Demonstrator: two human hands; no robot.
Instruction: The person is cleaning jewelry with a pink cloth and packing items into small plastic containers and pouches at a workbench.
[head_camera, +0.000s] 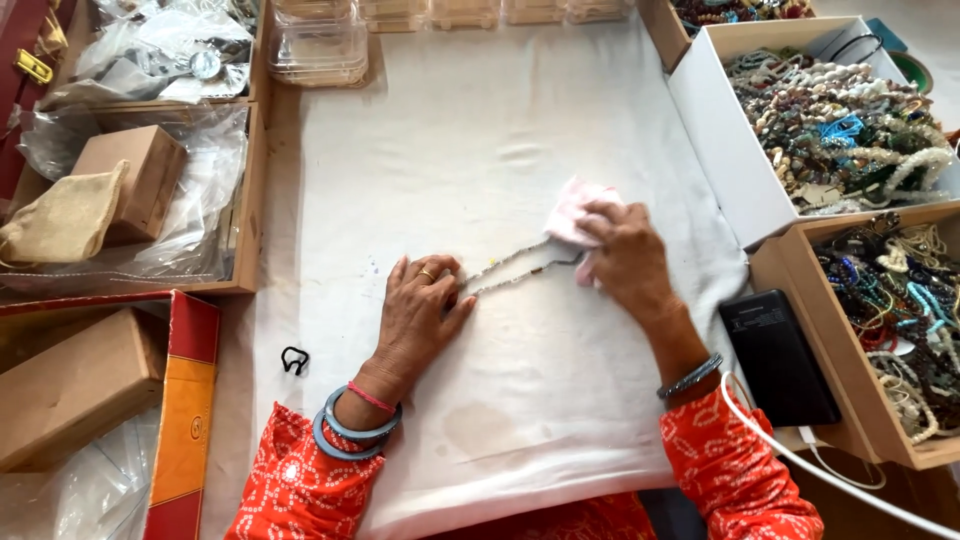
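Head view: left hand (420, 305) lies flat, fingers spread, pinning one end of a beaded strand (510, 265) to the white cloth (480, 150), so the strand stays taut. Right hand (625, 262) is closed around a pink rag (572, 210) pressed on the strand's far end, seemingly wiping it. The strand is thin, doubled, pale with a few darker beads, lying mid-cloth between the hands.
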